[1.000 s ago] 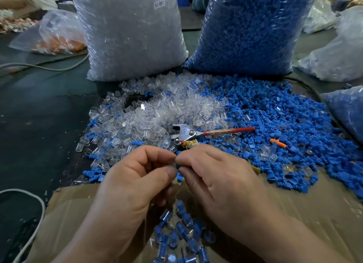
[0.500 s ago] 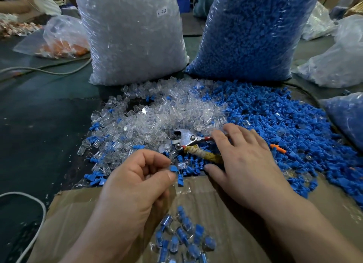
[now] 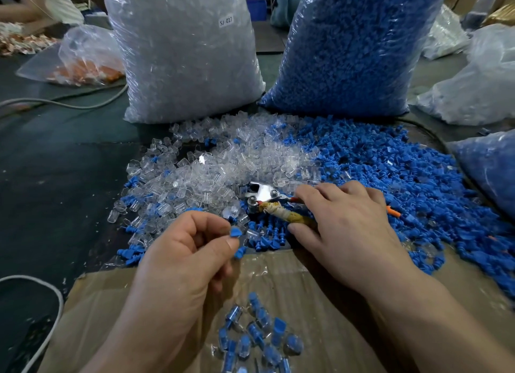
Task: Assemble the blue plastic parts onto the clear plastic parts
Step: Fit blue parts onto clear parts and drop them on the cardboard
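I see a blue part pinched between thumb and forefinger of my left hand, at the near edge of the clear parts pile on the tabletop. My right hand lies on the pliers, fingers loosely spread over the handles.

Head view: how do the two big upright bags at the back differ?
The left bag holds clear parts; the right bag holds blue parts. The left bag carries a white label reading SJ-017; the right bag shows none. Both are clear plastic, full, standing behind the loose piles.
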`<state>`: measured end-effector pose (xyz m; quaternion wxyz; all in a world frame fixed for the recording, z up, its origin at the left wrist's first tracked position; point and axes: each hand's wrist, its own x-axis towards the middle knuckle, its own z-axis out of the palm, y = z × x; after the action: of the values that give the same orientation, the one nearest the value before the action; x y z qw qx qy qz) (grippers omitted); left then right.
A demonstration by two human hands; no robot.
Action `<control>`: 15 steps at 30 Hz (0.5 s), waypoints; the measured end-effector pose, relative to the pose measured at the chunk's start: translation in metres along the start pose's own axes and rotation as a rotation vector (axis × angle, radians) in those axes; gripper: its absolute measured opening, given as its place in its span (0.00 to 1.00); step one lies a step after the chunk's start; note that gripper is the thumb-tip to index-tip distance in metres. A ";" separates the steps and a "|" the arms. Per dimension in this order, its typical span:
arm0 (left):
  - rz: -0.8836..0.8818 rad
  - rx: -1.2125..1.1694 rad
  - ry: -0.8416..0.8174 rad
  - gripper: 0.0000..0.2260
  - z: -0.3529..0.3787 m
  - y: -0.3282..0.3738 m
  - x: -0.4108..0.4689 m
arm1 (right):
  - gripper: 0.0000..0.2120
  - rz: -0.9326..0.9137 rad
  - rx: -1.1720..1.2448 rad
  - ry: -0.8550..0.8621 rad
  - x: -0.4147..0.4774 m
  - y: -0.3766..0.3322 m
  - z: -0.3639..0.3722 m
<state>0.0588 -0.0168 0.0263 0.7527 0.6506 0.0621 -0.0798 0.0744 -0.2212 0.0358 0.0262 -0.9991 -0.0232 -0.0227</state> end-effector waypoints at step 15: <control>0.172 0.049 0.027 0.07 -0.017 -0.012 0.011 | 0.26 -0.259 0.242 0.047 -0.027 -0.001 -0.017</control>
<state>0.0674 -0.0019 0.0101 0.7396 0.6728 0.0142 -0.0074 0.0471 -0.2221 0.0513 0.1439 -0.9765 -0.1536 -0.0462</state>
